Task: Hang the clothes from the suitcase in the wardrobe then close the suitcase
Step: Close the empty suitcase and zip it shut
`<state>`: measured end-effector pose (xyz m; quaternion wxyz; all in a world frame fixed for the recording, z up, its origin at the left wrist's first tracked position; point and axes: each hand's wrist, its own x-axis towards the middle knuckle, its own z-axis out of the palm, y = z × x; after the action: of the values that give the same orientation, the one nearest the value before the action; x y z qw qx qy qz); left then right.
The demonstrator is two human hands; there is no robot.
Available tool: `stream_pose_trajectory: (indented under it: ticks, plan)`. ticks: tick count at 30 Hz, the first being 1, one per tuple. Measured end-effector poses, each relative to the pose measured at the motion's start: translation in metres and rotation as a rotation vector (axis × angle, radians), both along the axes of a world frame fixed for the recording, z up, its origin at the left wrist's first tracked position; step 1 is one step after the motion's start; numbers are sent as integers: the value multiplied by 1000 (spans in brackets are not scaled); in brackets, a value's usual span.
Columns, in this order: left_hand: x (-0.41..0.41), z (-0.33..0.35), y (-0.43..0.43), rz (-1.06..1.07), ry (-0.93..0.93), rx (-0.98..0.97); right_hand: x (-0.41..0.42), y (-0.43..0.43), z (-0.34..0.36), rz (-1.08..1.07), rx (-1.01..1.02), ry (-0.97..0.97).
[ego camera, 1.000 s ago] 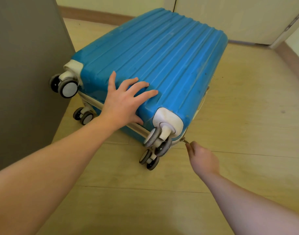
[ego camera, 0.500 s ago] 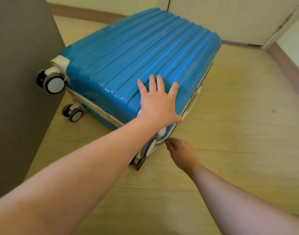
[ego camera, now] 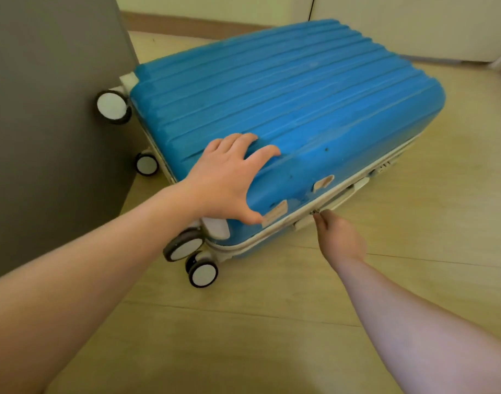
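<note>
A blue ribbed hard-shell suitcase lies flat on the floor with its lid down, wheels pointing towards me and to the left. My left hand rests flat on the lid near the front corner, fingers spread. My right hand pinches the small metal zipper pull on the pale zipper band along the suitcase's right side, just past the wheel corner. No clothes are in view.
A grey panel stands at the left, close against the suitcase's wheels. White cabinet doors and a brown skirting board run along the back. The floor is light wood.
My right hand has drawn the zipper pull around the wheel corner and along the right side. My left hand shifted on the lid, and my view swung round to the right side.
</note>
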<state>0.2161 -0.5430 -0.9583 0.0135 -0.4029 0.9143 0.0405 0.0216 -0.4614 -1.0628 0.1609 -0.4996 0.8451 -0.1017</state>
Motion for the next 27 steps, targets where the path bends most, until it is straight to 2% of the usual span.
stream_pose_trajectory:
  ticks: [5, 12, 14, 16, 18, 20, 22, 25, 27]
  plan:
    - [13, 6, -11, -5, -72, 116, 9, -1, -2, 193, -53, -30]
    - [-55, -21, -6, 164, -82, -204, 30, -3, -9, 394, -60, -47]
    - [-60, -23, -7, 165, -78, -245, 27, -3, -10, 412, -70, -28]
    - [-59, -24, -8, 149, -35, -247, 23, -3, -12, 429, -177, 24]
    - [-55, -22, -9, 142, 25, -227, 14, -3, -9, 371, -187, 77]
    - [-49, -20, -10, 137, 70, -195, -7, -5, -8, 208, -66, 79]
    - [-39, -18, -7, 114, 102, -160, -34, -2, -7, 23, -34, 98]
    - [-18, -16, -3, 67, 94, -169, -62, 10, -12, -188, -88, 90]
    - [-9, -12, -5, 39, 38, -186, -68, 24, -18, -218, -143, 55]
